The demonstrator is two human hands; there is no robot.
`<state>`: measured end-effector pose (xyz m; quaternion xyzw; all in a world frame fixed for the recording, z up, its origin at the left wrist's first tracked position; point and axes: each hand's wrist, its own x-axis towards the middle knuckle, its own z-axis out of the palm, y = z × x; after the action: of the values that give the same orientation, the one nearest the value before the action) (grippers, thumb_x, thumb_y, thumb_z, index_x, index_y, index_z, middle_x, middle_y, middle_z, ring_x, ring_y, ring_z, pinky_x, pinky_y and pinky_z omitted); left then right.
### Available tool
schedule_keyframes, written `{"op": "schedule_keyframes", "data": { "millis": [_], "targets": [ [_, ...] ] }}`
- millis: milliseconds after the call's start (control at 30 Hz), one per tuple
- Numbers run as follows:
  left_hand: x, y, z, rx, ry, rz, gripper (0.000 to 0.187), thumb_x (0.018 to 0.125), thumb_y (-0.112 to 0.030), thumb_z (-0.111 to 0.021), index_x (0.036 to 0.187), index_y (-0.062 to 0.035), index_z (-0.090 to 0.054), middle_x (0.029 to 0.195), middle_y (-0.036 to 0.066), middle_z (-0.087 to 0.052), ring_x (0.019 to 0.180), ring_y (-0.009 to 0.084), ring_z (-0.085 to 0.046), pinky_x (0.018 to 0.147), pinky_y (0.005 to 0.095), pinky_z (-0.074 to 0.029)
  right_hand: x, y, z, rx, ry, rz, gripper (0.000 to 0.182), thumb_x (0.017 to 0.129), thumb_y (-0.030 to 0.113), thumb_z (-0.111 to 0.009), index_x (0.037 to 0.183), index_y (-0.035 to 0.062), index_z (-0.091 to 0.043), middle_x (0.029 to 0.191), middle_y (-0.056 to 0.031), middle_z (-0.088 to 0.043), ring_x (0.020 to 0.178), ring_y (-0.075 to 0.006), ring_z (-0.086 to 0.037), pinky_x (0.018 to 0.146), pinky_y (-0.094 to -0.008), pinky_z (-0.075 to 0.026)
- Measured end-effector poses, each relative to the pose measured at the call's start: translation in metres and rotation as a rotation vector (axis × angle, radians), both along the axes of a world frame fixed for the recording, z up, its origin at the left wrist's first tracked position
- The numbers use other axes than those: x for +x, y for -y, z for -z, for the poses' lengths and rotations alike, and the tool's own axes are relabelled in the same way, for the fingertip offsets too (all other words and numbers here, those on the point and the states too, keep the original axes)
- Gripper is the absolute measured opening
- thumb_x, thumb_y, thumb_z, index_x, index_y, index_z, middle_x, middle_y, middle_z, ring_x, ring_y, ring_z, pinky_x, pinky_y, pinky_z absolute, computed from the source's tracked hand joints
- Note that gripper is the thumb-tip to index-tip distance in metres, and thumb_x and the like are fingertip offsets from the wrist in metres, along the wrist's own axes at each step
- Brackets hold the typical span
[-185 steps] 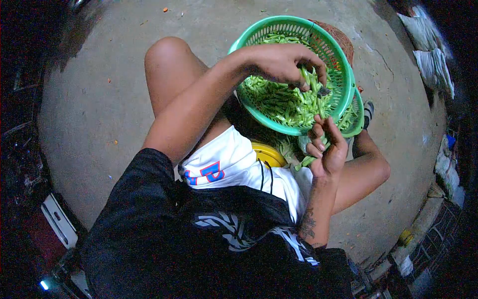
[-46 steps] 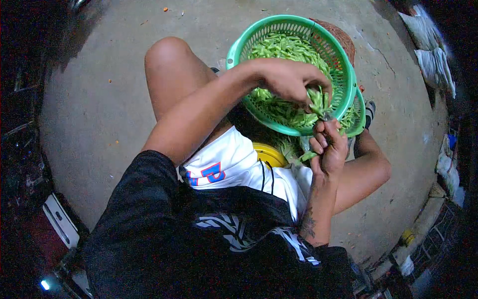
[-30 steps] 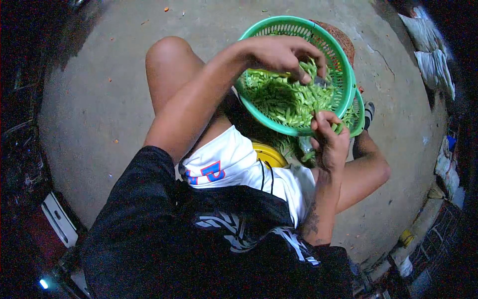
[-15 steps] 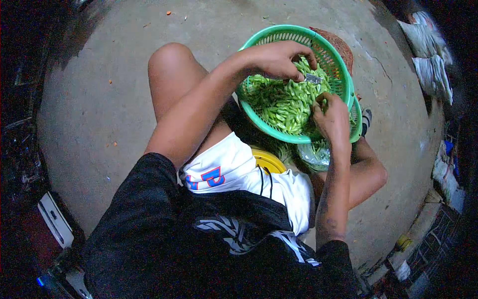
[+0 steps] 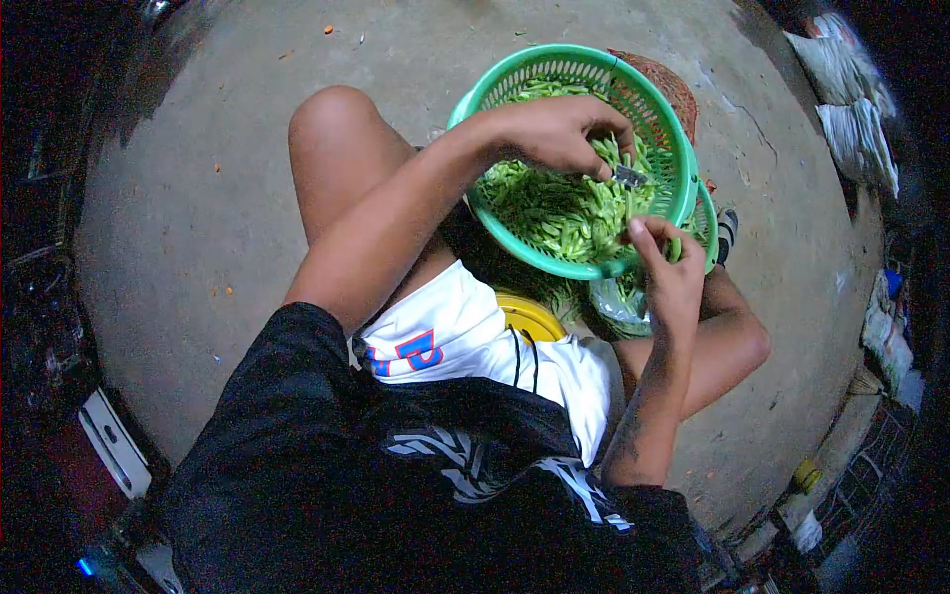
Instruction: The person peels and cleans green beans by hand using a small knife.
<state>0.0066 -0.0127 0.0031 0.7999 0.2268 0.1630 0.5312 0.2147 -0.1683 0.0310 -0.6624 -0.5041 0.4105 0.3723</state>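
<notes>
A green plastic basket (image 5: 473, 97) holds a heap of green pods (image 5: 554, 213) and rests tilted over my lap. My left hand (image 5: 549, 134) hovers over the pods with a small metal blade (image 5: 629, 176) pinched in its fingers. Just at the basket's near rim, my right hand (image 5: 673, 282) is closed around a green pod (image 5: 674, 248), a short gap below the blade. The two hands are apart.
A second green basket (image 5: 709, 226) sits under the first, and a brown woven one (image 5: 671, 84) lies behind. A clear bag of pods (image 5: 621, 302) and a yellow round object (image 5: 529, 317) lie by my legs. White sacks (image 5: 856, 109) stand at the right on the concrete floor (image 5: 198, 218).
My right hand has drawn back out of the pod heap to the basket's near rim with a pod in it. My left hand with the blade has dropped slightly.
</notes>
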Motion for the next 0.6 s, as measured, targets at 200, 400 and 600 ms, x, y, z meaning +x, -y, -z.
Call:
{"op": "schedule_keyframes", "data": {
  "millis": [200,400,600],
  "targets": [
    [0.004,0.010,-0.009,-0.020,-0.061,0.028,0.041,0.083,-0.016,-0.077,0.120,-0.0022,-0.065,0.108,0.011,-0.068,0.104,0.0203,-0.061,0.092,0.0370,-0.049,0.001,0.014,-0.002,-0.206,-0.225,0.070,0.025,0.092,0.020,-0.075,0.100,-0.0035,-0.074,0.081,-0.0058,-0.072,0.072,-0.0105,-0.062,0.071,-0.0241,-0.048],
    [-0.006,-0.011,-0.004,-0.143,0.026,0.045,0.035,0.085,-0.007,-0.074,0.119,-0.0022,-0.066,0.103,0.006,-0.069,0.090,0.0132,-0.062,0.079,0.0302,-0.052,0.010,0.021,-0.005,-0.231,-0.327,0.130,0.024,0.089,0.020,-0.077,0.097,-0.0027,-0.073,0.079,-0.0048,-0.071,0.069,-0.0100,-0.060,0.067,-0.0228,-0.045],
    [0.005,0.012,-0.006,-0.083,0.015,0.064,0.050,0.081,-0.015,-0.080,0.127,-0.0063,-0.064,0.123,0.010,-0.066,0.115,0.0210,-0.058,0.102,0.0377,-0.046,0.007,0.020,-0.001,-0.224,-0.366,0.087,0.025,0.088,0.022,-0.077,0.096,-0.0017,-0.074,0.078,-0.0032,-0.070,0.066,-0.0085,-0.058,0.063,-0.0223,-0.043]
  ]
}}
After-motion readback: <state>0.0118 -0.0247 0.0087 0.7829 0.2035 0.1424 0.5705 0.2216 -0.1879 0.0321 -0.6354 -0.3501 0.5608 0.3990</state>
